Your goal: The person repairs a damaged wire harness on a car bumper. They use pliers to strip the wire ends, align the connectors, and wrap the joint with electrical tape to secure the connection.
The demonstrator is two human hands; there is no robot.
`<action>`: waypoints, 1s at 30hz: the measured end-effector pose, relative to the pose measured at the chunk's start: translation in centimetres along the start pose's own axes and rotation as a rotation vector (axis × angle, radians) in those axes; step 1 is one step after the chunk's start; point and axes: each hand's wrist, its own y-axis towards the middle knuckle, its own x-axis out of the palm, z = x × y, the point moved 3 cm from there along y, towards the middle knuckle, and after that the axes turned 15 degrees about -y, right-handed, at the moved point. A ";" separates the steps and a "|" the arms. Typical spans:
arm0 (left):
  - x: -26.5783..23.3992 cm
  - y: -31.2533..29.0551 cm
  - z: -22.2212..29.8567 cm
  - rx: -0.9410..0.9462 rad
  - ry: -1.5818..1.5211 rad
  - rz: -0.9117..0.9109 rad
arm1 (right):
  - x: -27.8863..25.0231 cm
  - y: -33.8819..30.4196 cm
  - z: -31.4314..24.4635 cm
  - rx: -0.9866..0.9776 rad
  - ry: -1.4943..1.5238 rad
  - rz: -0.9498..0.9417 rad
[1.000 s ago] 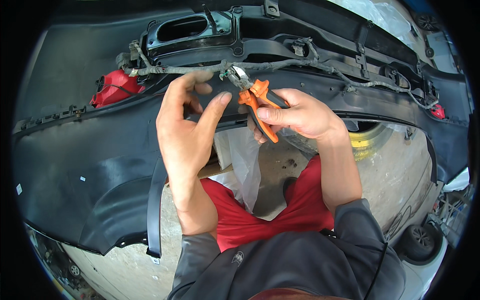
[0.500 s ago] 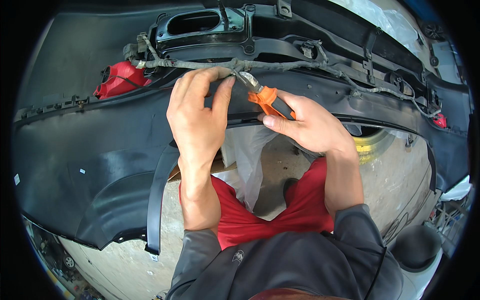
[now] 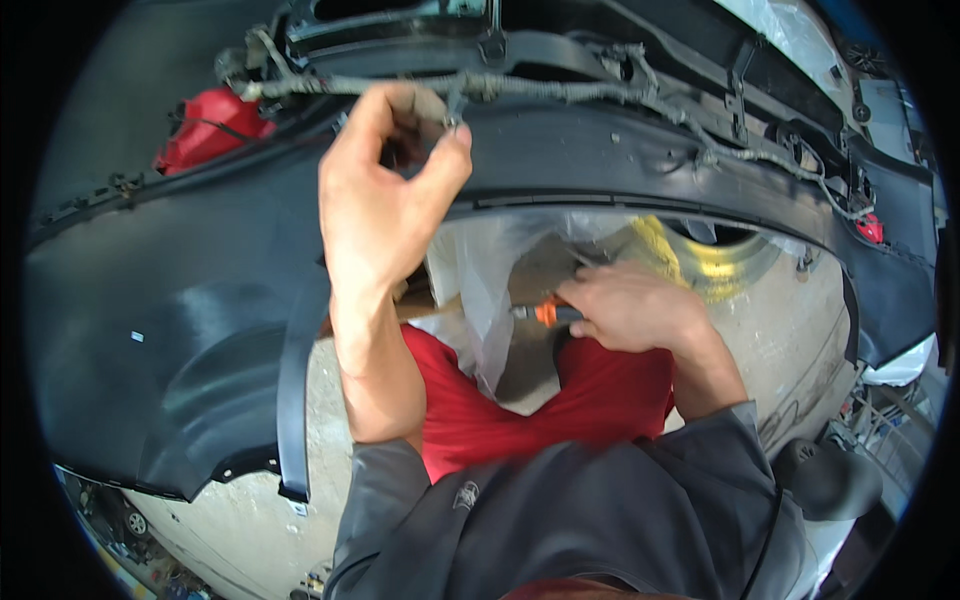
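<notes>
The harness [image 3: 560,91] is routed along the far part of the bumper [image 3: 230,260]. At a short stub [image 3: 455,104] of the harness, the thumb and fingertips of the left hand [image 3: 385,195] are set narrowly apart; whether the stub is gripped cannot be told. The pliers [image 3: 546,312] are held in the right hand [image 3: 635,305], on the bumper's near side. A red part [image 3: 205,130] is seated at the bumper's left.
</notes>
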 end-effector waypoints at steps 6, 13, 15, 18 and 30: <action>0.7 -0.5 1.1 0.093 0.347 0.070 | 4.7 3.7 -0.3 0.149 -0.137 -0.001; -1.0 -0.4 -0.4 0.076 0.147 0.206 | -2.8 0.3 0.0 -0.276 0.152 0.381; -1.4 -0.2 -0.3 0.066 0.022 0.214 | -7.7 -0.4 -0.5 -0.316 0.407 0.648; -1.4 0.0 0.0 0.042 -0.100 0.208 | -12.4 1.0 -1.9 -0.167 0.711 1.075; -1.3 0.4 -1.6 -0.170 -0.655 0.219 | -14.0 6.8 -0.1 -0.128 0.297 1.471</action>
